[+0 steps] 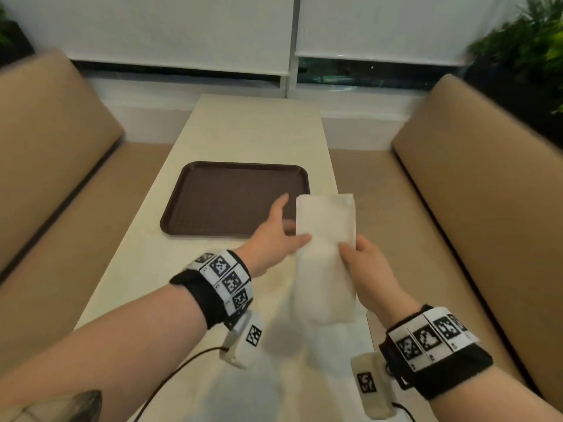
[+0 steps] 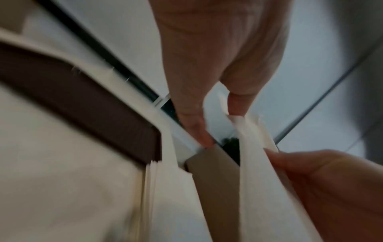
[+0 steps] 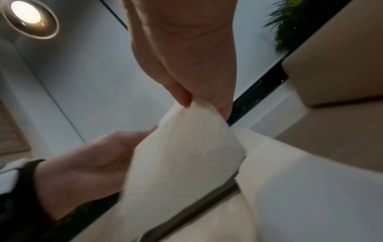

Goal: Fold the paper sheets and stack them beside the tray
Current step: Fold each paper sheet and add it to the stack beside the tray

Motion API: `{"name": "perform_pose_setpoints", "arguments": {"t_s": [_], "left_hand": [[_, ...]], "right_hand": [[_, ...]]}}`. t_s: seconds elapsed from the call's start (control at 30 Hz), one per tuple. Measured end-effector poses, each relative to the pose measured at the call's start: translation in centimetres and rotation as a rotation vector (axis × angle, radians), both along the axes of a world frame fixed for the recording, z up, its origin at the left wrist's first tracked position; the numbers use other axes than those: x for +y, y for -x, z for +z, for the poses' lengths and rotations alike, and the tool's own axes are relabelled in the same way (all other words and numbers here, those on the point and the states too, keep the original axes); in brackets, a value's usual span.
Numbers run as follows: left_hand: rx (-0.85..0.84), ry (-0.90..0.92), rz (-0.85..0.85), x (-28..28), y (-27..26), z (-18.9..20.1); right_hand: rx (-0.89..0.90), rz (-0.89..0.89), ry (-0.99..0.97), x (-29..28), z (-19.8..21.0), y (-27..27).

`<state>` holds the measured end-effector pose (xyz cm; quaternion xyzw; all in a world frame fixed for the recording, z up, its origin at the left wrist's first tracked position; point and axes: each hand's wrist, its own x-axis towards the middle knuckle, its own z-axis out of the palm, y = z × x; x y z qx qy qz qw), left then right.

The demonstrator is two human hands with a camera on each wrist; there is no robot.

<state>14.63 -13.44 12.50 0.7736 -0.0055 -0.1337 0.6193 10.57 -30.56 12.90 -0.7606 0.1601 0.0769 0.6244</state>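
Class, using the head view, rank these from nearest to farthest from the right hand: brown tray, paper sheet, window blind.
1. Paper sheet: pinched in the right hand.
2. Brown tray: ahead, to the left.
3. Window blind: farthest, behind the table.

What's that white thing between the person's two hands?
A paper sheet, seen in the head view: the right hand pinches it, the left hand touches it.

I can read no words or numbers here. My left wristband and right wristband bear only black-and-white square codes, tiny marks beside them blurred.
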Motion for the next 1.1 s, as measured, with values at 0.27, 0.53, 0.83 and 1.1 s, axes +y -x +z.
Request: {"name": "perform_pose_setpoints", "arguments": {"t_s": [0.27,0.53,0.83,1.1], "left_hand": [[0.122,-0.164,0.077,-5.6,-3.2,-7.2],[0.13,-0.373,0.039,-7.0,-4.7,-11.2],[0.4,-0.118,0.216,-7.1,-4.1,-12.8],[0.348,-0.098,0.194,-1.6,-4.7,-8.8]], "right_hand": [[0.051,0.045,0.534,-3.9,-6.1,-5.6],[0.106,0.084,0.656,-5.0,-12.5,-6.9],[0.217,0.106,0.551,-4.1,-14.8,-7.3],[0.221,0.038,0.516,-5.4,-9.2,-6.9]]}}
